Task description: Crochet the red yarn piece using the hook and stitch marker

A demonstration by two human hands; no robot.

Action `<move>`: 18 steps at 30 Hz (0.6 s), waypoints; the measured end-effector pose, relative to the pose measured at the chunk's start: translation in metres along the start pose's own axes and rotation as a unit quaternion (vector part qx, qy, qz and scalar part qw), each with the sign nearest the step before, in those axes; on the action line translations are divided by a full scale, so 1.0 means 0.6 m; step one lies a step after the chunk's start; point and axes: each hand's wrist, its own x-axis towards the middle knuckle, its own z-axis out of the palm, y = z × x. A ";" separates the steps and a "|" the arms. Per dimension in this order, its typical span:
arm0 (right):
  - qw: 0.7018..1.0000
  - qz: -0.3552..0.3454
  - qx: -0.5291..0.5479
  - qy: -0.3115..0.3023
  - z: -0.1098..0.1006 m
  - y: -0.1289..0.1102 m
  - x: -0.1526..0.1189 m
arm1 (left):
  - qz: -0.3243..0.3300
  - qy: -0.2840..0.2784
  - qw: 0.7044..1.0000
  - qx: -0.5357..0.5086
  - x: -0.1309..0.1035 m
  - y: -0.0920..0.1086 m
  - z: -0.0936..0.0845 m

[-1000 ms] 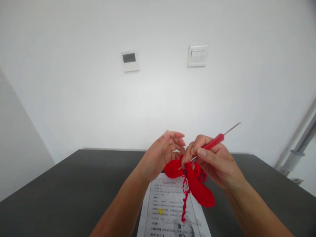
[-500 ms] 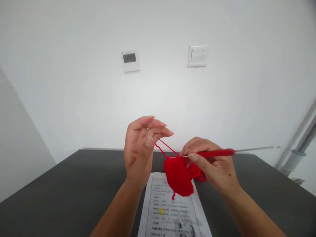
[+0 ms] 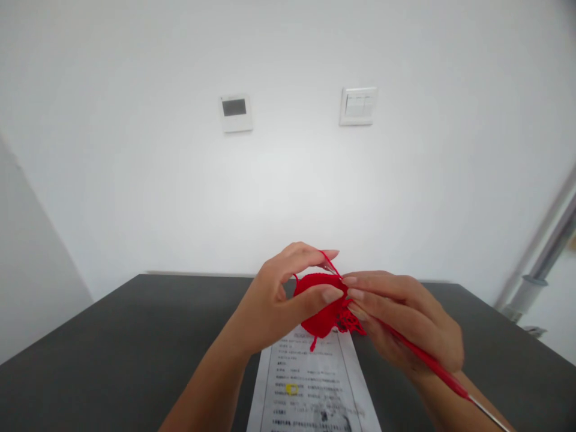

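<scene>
A red crocheted piece (image 3: 318, 319) hangs between my hands above the printed sheet, a short yarn tail at its lower edge. My left hand (image 3: 288, 294) grips the piece, thumb on its near face, with red yarn running over the index finger. In my right hand (image 3: 405, 318) is a red-handled crochet hook (image 3: 429, 362), its metal rear end pointing down to the right. The right fingertips are pressed together at the top right edge of the piece, where the hook's front tip is hidden.
The printed paper (image 3: 310, 384) with a yellow mark lies on the dark table (image 3: 112, 348). Loose red yarn (image 3: 353, 323) is bunched behind the piece. A thermostat (image 3: 236, 114) and a switch plate (image 3: 358, 107) are on the white wall, with a grey pipe (image 3: 546, 258) at the right.
My left hand has come down and right from beside the piece and closed on it. The hook has swung from nearly level to slanting down to the right as my right hand turned.
</scene>
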 end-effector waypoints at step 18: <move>0.995 -0.063 -0.054 -0.062 -0.014 0.010 0.018 | -0.223 0.061 0.898 -0.375 0.010 -0.004 0.016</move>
